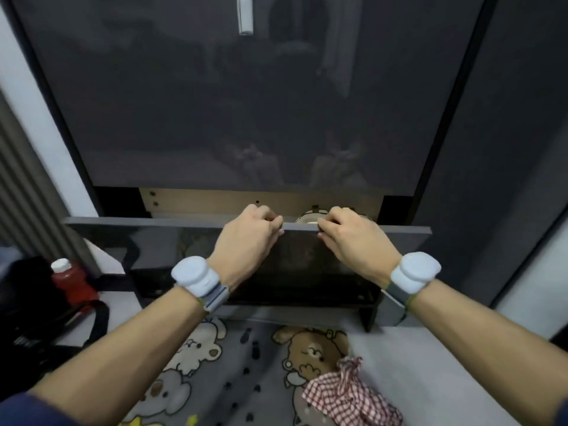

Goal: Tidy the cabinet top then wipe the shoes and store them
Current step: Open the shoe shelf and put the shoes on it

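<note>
A dark grey shoe cabinet fills the view, and its lower tilt-out drawer front point(153, 241) leans open toward me. My left hand point(249, 238) grips the drawer's top edge with fingers curled over it. My right hand point(350, 238) grips the same edge a little to the right. Behind that edge, between and just past my hands, a pale shoe point(309, 219) shows partly inside the drawer. A red-and-white checked cloth point(347, 395) lies bunched on the floor mat at the lower right.
A red bottle with a white cap point(72, 282) stands at the left beside a black bag point(33, 318). A bear-print mat point(233, 373) covers the floor in front of the cabinet. The upper cabinet door point(246, 103) is closed, with a white handle point(245, 13) at the top.
</note>
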A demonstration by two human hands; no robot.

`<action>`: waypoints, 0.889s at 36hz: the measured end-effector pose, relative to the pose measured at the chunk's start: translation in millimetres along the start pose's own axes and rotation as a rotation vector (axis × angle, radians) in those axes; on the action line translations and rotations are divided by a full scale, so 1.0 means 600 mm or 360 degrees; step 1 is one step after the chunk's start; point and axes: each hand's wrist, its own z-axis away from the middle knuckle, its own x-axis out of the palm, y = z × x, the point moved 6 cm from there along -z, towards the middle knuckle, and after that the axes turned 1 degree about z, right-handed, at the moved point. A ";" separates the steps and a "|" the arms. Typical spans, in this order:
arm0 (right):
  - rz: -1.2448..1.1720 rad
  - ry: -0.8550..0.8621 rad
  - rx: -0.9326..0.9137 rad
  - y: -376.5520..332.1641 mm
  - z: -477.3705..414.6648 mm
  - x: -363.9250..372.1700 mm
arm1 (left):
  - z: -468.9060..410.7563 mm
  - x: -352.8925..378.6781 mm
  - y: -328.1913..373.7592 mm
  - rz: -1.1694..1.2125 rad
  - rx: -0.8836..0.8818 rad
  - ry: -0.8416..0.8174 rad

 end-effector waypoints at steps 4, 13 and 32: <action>0.0136 0.0212 0.0130 0.008 -0.002 0.003 | -0.006 0.025 -0.004 -0.0061 -0.0022 0.0289; 0.0117 0.0167 0.0357 0.016 -0.003 0.049 | -0.007 0.070 -0.006 -0.0245 -0.0018 0.0197; 0.0183 -0.0200 0.0407 -0.001 0.051 0.160 | 0.069 0.201 0.021 -0.0227 -0.0147 -0.0388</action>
